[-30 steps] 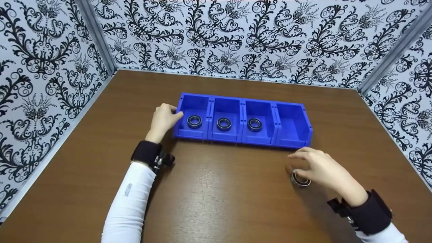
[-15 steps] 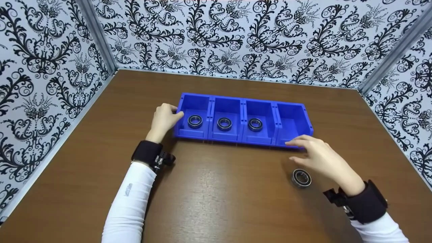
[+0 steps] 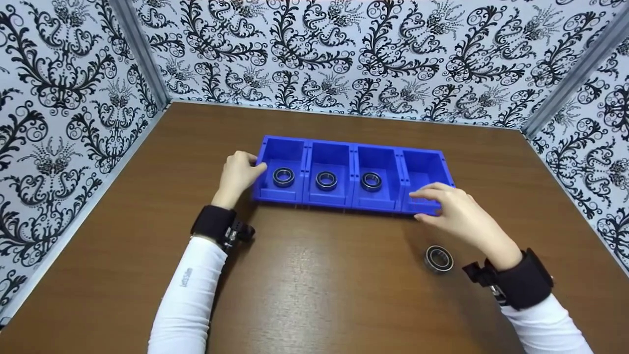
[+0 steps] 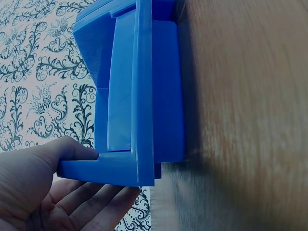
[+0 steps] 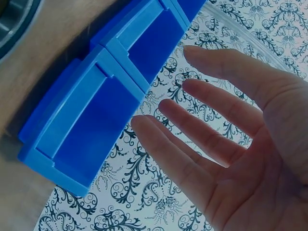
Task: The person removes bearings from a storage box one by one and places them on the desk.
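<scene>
A blue bin row (image 3: 328, 199) with several compartments stands on the table. My left hand (image 3: 239, 176) grips its left side wall; in the left wrist view the thumb (image 4: 72, 148) lies inside the wall and the fingers outside. One ball bearing (image 3: 283, 177) lies in the leftmost compartment, another bearing (image 3: 326, 181) in the second, a third bearing (image 3: 371, 182) in the third. My right hand (image 3: 459, 215) hovers at the front of the rightmost compartment, fingers spread and holding nothing. On the table below that hand lies a loose bearing (image 3: 439, 259), partly seen in the right wrist view.
The brown wooden table (image 3: 314, 295) is bounded by a patterned back wall (image 3: 344, 59) and side walls with grey metal posts (image 3: 142, 54). Bare tabletop stretches in front of the bins and on both sides.
My right hand has moved away from the loose bearing, up and slightly left toward the rightmost compartment. The bearing stays on the table. My left hand keeps its hold on the bin wall.
</scene>
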The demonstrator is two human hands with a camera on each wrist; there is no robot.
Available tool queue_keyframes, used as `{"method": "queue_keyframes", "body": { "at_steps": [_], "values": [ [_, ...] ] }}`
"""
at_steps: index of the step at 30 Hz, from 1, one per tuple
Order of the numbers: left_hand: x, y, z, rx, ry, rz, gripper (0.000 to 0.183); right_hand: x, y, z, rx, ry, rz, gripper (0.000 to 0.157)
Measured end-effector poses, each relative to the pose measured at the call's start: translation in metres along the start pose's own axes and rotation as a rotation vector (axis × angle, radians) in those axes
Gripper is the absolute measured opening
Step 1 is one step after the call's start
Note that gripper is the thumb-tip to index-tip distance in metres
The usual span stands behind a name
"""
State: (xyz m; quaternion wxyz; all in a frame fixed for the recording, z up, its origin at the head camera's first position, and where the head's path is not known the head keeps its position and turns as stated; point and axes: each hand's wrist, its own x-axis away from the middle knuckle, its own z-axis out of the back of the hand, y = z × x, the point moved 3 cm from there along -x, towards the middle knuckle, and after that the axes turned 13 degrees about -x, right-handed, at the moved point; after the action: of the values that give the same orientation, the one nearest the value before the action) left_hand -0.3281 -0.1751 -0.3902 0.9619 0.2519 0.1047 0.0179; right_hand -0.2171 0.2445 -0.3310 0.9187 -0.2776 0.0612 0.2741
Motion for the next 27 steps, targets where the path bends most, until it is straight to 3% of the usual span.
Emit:
{"method": "queue_keyframes", "body": {
  "at_steps": [9, 27],
  "values": [
    [0.001, -0.002, -0.001, 0.006, -0.021, 0.012, 0.03, -0.013, -0.003, 0.002, -0.012, 0.004, 0.006, 0.04],
    [0.001, 0.001, 0.001, 0.002, -0.013, 0.013, 0.025, -0.035, -0.005, 0.003, -0.05, -0.002, -0.037, 0.042]
  ]
}}
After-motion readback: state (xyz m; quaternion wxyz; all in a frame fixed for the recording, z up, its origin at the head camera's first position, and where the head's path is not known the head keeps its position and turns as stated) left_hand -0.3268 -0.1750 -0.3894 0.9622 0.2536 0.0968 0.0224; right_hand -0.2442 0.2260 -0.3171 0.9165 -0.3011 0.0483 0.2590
